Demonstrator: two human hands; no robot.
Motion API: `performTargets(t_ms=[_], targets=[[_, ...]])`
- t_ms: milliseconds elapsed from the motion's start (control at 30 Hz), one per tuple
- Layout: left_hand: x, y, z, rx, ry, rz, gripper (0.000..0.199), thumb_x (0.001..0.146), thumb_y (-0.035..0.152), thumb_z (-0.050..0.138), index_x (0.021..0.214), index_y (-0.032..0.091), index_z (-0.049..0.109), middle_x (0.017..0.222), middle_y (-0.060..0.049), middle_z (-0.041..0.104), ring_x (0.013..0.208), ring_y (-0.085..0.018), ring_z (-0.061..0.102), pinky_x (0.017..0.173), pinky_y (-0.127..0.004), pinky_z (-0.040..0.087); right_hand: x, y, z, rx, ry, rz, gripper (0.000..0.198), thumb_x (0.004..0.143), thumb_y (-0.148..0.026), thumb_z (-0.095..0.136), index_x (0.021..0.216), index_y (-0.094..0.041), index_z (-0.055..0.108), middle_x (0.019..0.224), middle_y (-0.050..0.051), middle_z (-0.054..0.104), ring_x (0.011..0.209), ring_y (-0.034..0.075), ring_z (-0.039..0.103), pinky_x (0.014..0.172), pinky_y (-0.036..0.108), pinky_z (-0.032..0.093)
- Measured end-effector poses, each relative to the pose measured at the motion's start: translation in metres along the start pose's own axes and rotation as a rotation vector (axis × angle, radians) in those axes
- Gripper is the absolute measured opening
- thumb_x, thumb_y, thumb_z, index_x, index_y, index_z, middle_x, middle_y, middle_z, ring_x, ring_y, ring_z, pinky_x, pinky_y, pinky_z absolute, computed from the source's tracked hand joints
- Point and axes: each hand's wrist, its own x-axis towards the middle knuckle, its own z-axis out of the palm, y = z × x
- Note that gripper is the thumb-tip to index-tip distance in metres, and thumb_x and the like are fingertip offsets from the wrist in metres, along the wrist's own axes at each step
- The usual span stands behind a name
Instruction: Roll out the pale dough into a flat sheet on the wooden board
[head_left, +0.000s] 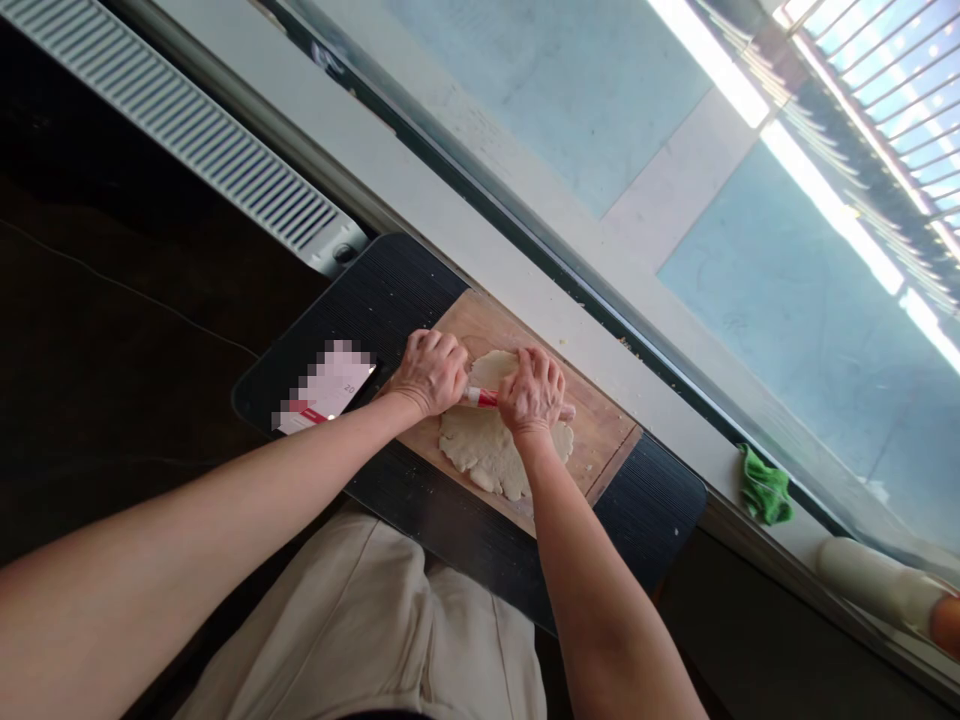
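A flattened sheet of pale dough [487,450] with ragged edges lies on a wooden board [480,320]. Across it rests a rolling pin [487,398], its middle showing red and white between my hands. My left hand [433,372] is closed round the pin's left part, at the dough's left edge. Over the right part, my right hand [531,388] is closed with bent fingers, and the pin's tip sticks out beyond it. Most of the pin is hidden under both hands.
The board lies on a dark table [420,500] against a white window sill [540,290]. A phone [334,385] is on the table's left. On the sill are a green cloth [765,485] and a whitish bottle [870,580]. A radiator [225,140] stands at upper left.
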Motion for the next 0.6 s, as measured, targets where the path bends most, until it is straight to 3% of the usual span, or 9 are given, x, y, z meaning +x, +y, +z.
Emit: performTargets(t_ms=[167, 400, 600], targets=[[0.025, -0.009, 0.000, 0.037, 0.055, -0.063, 0.023, 0.081, 0.023, 0.044, 0.084, 0.015, 0.065, 0.090, -0.015, 0.056, 0.095, -0.031, 0.047, 0.090, -0.051, 0.032, 0.026, -0.001, -0.002, -0.016, 0.046, 0.094, 0.042, 0.083, -0.021, 0.042, 0.124, -0.015, 0.050, 0.128, 0.014, 0.049, 0.117, 0.028, 0.042, 0.101, 0.047, 0.031], [-0.007, 0.004, -0.002, 0.052, 0.026, -0.042, 0.022, 0.081, 0.025, 0.046, 0.084, 0.018, 0.066, 0.090, -0.014, 0.058, 0.094, -0.031, 0.048, 0.084, -0.051, 0.034, -0.007, -0.001, 0.001, -0.006, 0.035, 0.012, 0.048, 0.084, -0.021, 0.040, 0.132, -0.015, 0.046, 0.139, 0.012, 0.044, 0.128, 0.025, 0.036, 0.106, 0.044, 0.028], [0.026, -0.011, 0.005, 0.065, 0.068, -0.048, 0.024, 0.081, 0.023, 0.044, 0.076, 0.016, 0.066, 0.080, -0.012, 0.061, 0.086, -0.028, 0.052, 0.087, -0.050, 0.033, 0.036, 0.002, 0.011, -0.017, 0.098, 0.135, 0.052, 0.083, -0.020, 0.040, 0.134, -0.011, 0.043, 0.138, 0.015, 0.045, 0.125, 0.029, 0.039, 0.104, 0.048, 0.029]])
